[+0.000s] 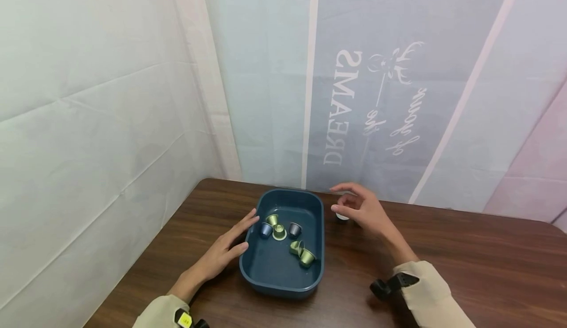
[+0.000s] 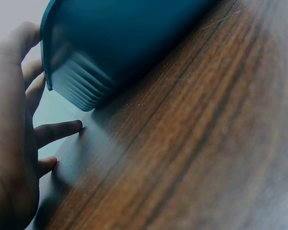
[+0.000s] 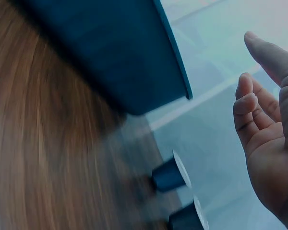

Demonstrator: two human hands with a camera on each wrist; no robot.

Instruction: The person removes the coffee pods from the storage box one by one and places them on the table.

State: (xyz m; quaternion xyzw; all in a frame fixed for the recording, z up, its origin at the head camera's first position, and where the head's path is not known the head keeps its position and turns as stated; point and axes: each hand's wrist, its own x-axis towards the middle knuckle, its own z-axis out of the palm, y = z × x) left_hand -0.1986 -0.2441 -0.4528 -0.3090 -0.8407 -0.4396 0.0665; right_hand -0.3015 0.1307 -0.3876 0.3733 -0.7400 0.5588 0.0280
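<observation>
A dark blue rectangular bin (image 1: 275,271) stands on the table with several coffee capsules inside: green ones (image 1: 307,258), a blue one (image 1: 266,230) and a dark grey one (image 1: 295,230). My left hand (image 1: 217,255) touches the bin's left rim with extended fingers; in the left wrist view, two fingers reach down toward the tabletop. To the right of the bin, my right hand (image 1: 365,213) hovers with bent, parted fingers over a white-lidded capsule (image 1: 341,216). The right wrist view has two dark capsules (image 3: 168,175) on the table beside that hand, its thumb and fingers holding nothing.
The brown wood-grain table (image 1: 469,259) ends at a printed fabric backdrop (image 1: 376,96) behind the bin. A pale fabric wall (image 1: 97,121) runs along the left side. Dark straps with devices (image 1: 394,284) sit on both wrists.
</observation>
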